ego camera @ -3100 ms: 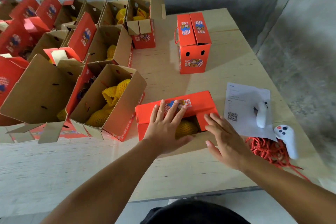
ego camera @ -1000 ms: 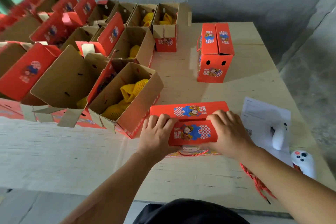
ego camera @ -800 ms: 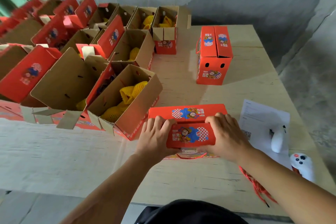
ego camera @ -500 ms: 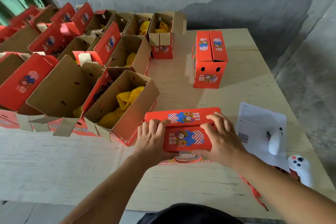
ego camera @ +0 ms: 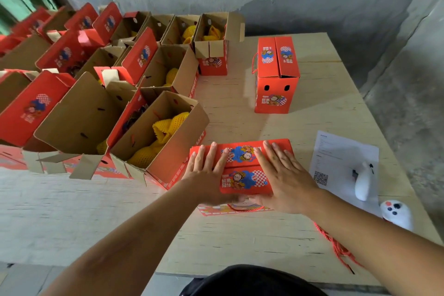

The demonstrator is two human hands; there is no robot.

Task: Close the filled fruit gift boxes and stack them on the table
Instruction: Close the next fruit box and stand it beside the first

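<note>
Open boxes (ego camera: 153,137) of netted fruit at left. Left hand (ego camera: 206,175), fingers straight and spread, flat on box (ego camera: 242,168) at near table (ego camera: 240,243) edge; right hand (ego camera: 283,180) likewise. Likely stiff card, heavy with fruit: best gripped low by both ends.

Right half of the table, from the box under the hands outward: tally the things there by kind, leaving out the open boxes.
Closed red boxes: 2, the box under the hands and the upright box
White controllers: 2
Paper sheets: 1
Red cord bundles: 1
Total: 6
</note>
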